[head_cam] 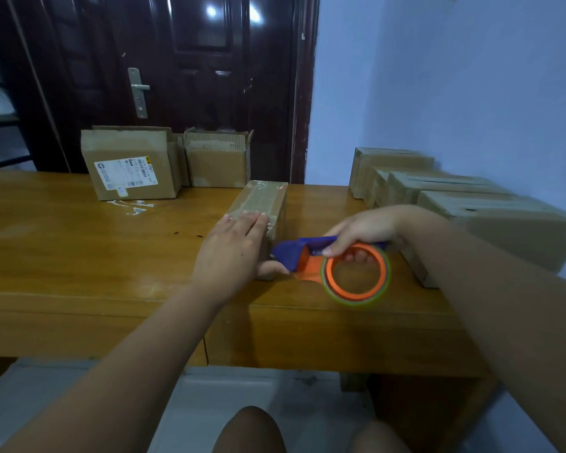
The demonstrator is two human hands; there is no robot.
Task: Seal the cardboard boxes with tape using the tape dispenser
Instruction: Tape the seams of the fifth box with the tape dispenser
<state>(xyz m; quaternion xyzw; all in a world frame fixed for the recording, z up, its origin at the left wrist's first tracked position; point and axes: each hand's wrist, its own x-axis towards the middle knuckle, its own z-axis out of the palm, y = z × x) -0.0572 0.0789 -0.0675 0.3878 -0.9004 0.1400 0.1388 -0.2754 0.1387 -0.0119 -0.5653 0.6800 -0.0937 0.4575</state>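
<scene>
Knees (249, 429) are showing nearest us. On the bench (79, 250) at 12 o'clock, our left hand (232, 253) is pressing the cardboard box (265, 199) flat-fingered to steady it, while our right hand (363, 228), at its 3 o'clock, is gripping the tape dispenser (307, 253), likely tearing tape.

The left hand (232, 253) lies flat on a small box (264, 199) on the tabletop (79, 246). The right hand (365, 228) holds the tape dispenser (311, 263) — its blue tip is right by the box's near end.
</scene>
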